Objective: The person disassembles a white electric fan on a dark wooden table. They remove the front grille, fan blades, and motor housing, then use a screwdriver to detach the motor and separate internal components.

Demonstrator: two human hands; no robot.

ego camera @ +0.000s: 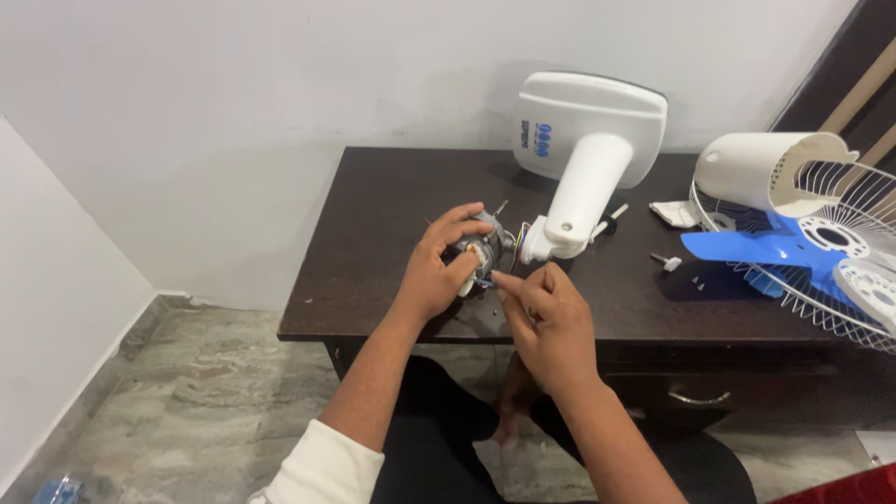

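Hands [495, 285] on fan motor [481, 247]

The fan guard [840, 280] is cut off at the right edge.

Fan motor [481, 247]: grey bare metal, dull sheen, with thin coloured plastic-sheathed wires. Fan stand [588, 154] and rear housing [761, 173], far right: smooth white plastic, semi-gloss; blade [747, 250]: glossy blue plastic; grille [840, 308]: white-coated wire. Table [373, 271]: dark brown wood, smooth satin finish; floor [187, 411]: polished grey veined stone.
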